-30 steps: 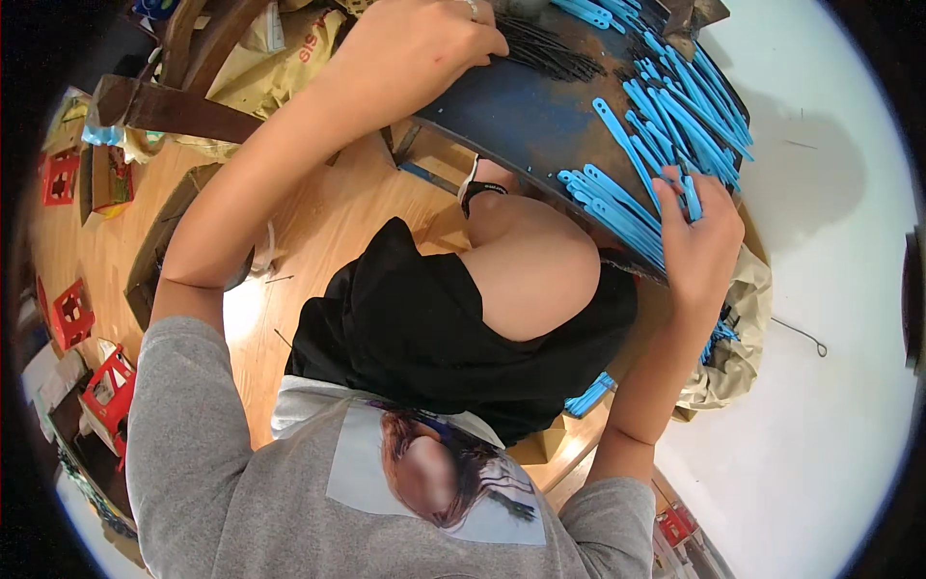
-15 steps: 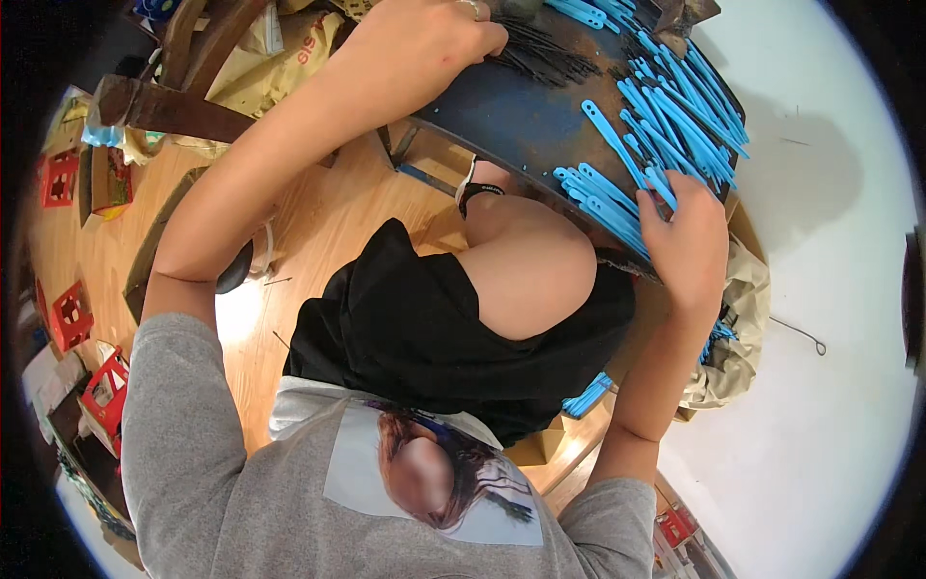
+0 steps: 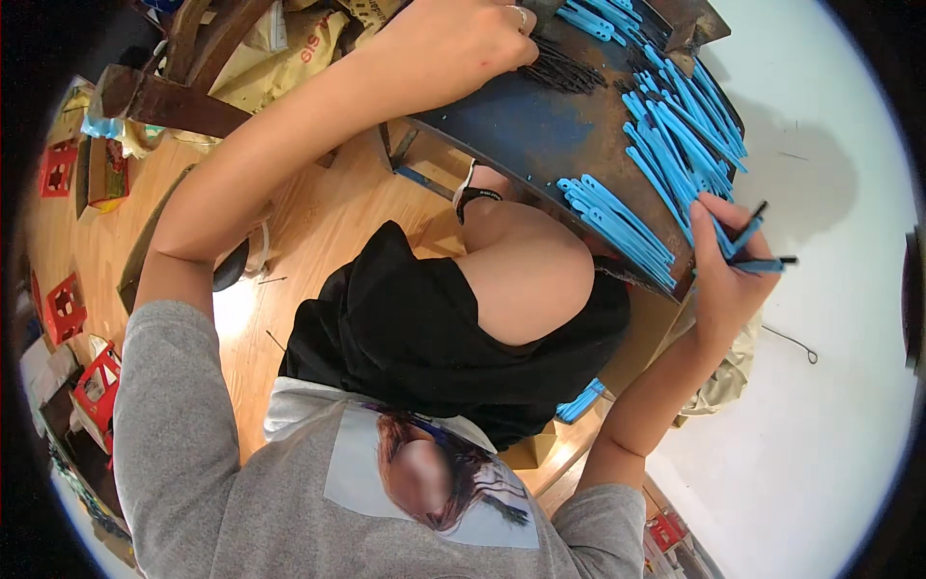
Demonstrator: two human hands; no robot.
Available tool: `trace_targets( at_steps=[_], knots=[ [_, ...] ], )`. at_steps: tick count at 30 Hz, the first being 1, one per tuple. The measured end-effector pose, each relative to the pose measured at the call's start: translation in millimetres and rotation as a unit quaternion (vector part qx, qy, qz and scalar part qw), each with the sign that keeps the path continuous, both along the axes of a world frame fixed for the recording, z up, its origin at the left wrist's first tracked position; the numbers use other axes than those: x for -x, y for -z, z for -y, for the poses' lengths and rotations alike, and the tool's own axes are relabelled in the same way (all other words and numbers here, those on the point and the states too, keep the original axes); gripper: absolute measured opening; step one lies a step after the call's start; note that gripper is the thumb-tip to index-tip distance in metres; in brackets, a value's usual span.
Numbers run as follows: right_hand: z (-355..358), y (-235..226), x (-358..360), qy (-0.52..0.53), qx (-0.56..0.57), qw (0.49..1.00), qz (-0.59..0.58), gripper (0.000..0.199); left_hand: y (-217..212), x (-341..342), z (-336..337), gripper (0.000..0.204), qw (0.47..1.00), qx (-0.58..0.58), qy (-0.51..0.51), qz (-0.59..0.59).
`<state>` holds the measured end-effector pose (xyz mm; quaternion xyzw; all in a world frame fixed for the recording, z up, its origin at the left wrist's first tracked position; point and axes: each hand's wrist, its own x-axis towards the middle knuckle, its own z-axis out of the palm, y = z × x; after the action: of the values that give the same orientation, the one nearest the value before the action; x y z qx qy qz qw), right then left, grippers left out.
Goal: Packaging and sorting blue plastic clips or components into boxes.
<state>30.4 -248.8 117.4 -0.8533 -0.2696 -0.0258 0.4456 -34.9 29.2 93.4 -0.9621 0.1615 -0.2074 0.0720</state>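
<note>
- The right hand [image 3: 725, 275] was closed in a pinch at the near right edge of the dark blue, worn work board [image 3: 526, 125], gripping two flat blue plastic strips with black tips [image 3: 757, 246] between thumb and fingers.
- The held strips pointed out to the right, off the board's edge and over the white floor [image 3: 839, 405].
- Just left of that hand, a loose heap of matching blue plastic strips [image 3: 666, 154] lay across the board's right side, some reaching its near edge.
- The left hand [image 3: 461, 43] rested curled at the board's far left edge, its fingertips touching a small bundle of thin black rods [image 3: 564, 72]; whether it gripped any, I could not tell.
- The person's bare knee [image 3: 535, 275] and black shorts [image 3: 424, 338] sat below the board.
- More blue strips [image 3: 579, 400] lay on the wooden floor [image 3: 309, 222] beneath.
</note>
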Motion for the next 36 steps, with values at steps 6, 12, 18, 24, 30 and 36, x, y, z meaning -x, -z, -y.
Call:
trace_targets(
  at_steps=[6, 12, 18, 24, 30, 36],
  knots=[
    [5, -5, 0, 0.040, -0.137, 0.988, -0.063, 0.010, 7, -3, 0, 0.008, 0.999, 0.010, -0.003, 0.041],
    [-11, 6, -1, 0.025, -0.119, 0.992, -0.019, 0.010, -4, 3, 6, 0.006, 0.980, 0.185, 0.021, 0.075],
    [-33, 17, 4, -0.045, -0.180, 0.982, 0.038, 0.013, 5, 3, 38, 0.007, 0.885, 0.413, 0.001, 0.215],
    [-44, 23, -3, -0.057, -0.191, 0.970, 0.138, 0.012, 33, -16, 75, 0.011, 0.765, 0.622, -0.004, 0.165],
    [-58, 30, -11, -0.037, -0.046, 0.983, 0.175, 0.018, 37, -26, 82, 0.011, 0.761, 0.642, -0.015, 0.093],
    [-64, 29, -19, -0.071, -0.014, 0.980, 0.183, 0.017, 40, -29, 81, 0.011, 0.779, 0.617, 0.005, 0.112]
  ],
)
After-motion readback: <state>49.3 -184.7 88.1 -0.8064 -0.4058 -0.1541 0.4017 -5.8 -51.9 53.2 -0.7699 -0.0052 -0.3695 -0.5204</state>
